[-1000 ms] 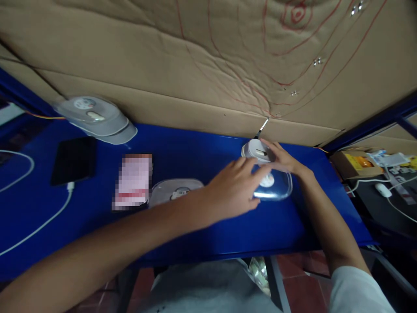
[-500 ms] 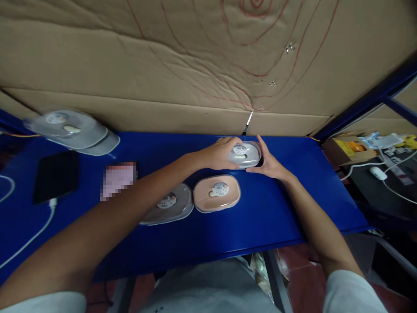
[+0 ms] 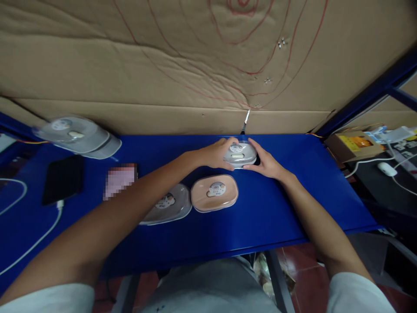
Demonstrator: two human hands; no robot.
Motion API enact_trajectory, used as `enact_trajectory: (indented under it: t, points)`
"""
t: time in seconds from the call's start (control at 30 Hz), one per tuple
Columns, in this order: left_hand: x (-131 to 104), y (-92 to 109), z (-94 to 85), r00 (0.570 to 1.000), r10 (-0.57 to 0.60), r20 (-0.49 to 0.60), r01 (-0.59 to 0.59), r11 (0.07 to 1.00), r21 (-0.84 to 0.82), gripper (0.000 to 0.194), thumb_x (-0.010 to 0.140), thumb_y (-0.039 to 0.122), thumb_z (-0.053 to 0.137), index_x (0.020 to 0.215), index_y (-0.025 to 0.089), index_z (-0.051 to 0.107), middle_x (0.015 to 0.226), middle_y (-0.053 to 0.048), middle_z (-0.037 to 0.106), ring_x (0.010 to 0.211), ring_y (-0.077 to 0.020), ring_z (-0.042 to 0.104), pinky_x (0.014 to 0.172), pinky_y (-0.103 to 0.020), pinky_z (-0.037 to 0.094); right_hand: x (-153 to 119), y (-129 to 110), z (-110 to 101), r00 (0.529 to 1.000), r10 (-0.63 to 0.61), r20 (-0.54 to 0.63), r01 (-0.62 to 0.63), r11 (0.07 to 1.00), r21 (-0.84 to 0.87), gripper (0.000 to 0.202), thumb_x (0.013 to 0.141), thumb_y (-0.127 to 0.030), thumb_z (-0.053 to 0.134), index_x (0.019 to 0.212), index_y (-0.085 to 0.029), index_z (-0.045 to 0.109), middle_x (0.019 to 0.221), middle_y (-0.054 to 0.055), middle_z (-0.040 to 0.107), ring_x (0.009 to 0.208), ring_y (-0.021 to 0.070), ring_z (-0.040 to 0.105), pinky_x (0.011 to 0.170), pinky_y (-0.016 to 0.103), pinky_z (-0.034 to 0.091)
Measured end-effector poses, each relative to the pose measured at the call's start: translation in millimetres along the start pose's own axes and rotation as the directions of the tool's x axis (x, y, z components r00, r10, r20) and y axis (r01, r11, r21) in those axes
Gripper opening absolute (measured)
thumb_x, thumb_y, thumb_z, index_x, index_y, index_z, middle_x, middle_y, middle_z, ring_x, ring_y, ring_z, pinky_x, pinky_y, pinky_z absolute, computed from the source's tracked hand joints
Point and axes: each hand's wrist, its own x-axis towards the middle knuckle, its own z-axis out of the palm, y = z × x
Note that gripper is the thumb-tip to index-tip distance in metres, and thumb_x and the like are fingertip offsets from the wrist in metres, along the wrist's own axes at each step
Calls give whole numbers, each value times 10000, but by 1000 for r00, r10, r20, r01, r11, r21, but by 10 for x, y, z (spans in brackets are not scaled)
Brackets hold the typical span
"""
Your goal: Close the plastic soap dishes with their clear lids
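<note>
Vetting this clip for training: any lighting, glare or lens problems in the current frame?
Head view: dim overall; soft sheen on the blue table near its front edge; wide-angle stretch toward the borders; pixelated patch left of centre hides detail.

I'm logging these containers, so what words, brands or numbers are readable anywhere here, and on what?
No text can be read.
Label on the container between the left hand and right hand: too small.
Label on the peach container: marks visible, too blurred.
Label on the grey container: blurred.
Label on the top stacked container: blurred.
Pink item: pixelated.
Yellow-marked box: unreadable.
</note>
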Motion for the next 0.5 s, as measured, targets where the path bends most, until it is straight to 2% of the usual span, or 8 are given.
enact_trajectory:
  t: [0.13, 0.27, 0.4, 0.5]
  points:
    - [17, 49, 56, 995, -94, 16, 92, 990, 106, 1005, 665, 455, 906, 1479, 215, 368, 1468, -220, 540, 1340, -421, 550, 1106, -576, 446, -2, 21, 5, 1000, -9, 0, 9, 999, -36, 1193, 795, -755, 822, 1721, -248, 267, 1722, 208, 415, 1562, 451, 446, 1272, 688, 372]
    - [10, 129, 67, 988, -156, 10, 150, 962, 226, 948, 701, 481, 895, 1470, 221, 405, 1452, -218, 579, 1335, -459, 549, 1103, -636, 400, -5, 16, 16, 1000, -8, 27, 9, 999, -40, 1232, 790, -738, 839, 1732, -247, 216, 1738, 215, 382, 1571, 446, 434, 1274, 681, 376]
    - [-16, 154, 1, 995, -89, -36, 91, 994, 68, 870, 677, 402, 893, 1406, 233, 448, 1416, -173, 605, 1308, -379, 590, 1084, -516, 458, 5, -23, 27, 999, -33, 9, 34, 999, -29, 1283, 771, -744, 850, 1741, -259, 165, 1735, 217, 382, 1568, 439, 441, 1272, 674, 387]
    - [-80, 214, -115, 992, -119, -49, 114, 989, -91, 805, 732, 444, 858, 1398, 224, 463, 1371, -152, 642, 1213, -332, 650, 1023, -475, 503, 17, -122, 16, 993, -88, -75, 84, 995, -45, 1204, 787, -743, 836, 1720, -271, 238, 1678, 207, 469, 1526, 430, 500, 1250, 671, 424]
